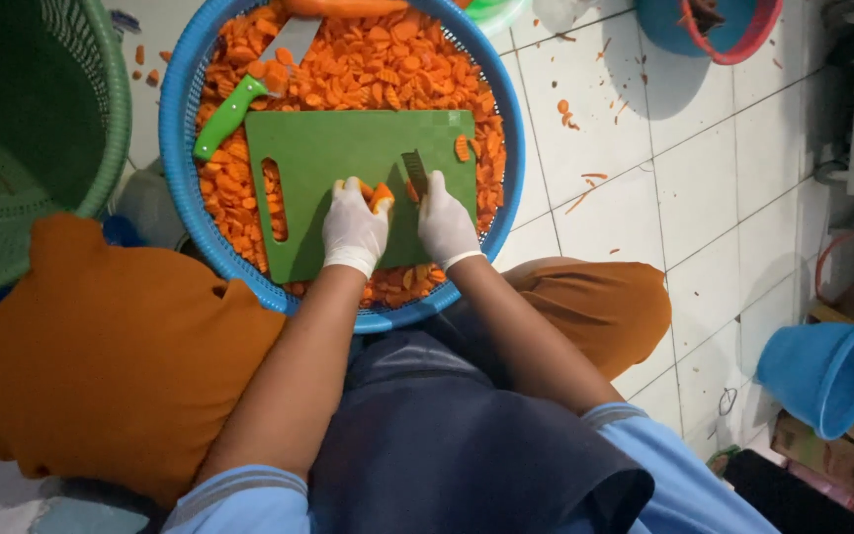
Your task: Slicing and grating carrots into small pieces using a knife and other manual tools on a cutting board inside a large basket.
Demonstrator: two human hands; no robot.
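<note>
A wide blue basket (pixel 182 89) sits on the white tiled floor (pixel 704 188), heaped with orange carrot slices (pixel 387 69). Laid across the slices is a green cutting board (pixel 338 163) with a slot handle at its left end. On the pile above the board's left corner rests a spare knife (pixel 239 104) with a green handle (nobody is touching it). Both hands wear white gloves. The left hand (pixel 353 229) lies on the board with fingers curled down over a carrot piece (pixel 380 198), pinning it; the piece pokes out at the fingertips on the hand's right side. The right hand (pixel 445 225) is closed round the handle of a crinkle cutter (pixel 414 170), whose ridged blade stands on the board just right of the carrot piece. One loose slice (pixel 462 148) lies near the board's right edge.
</note>
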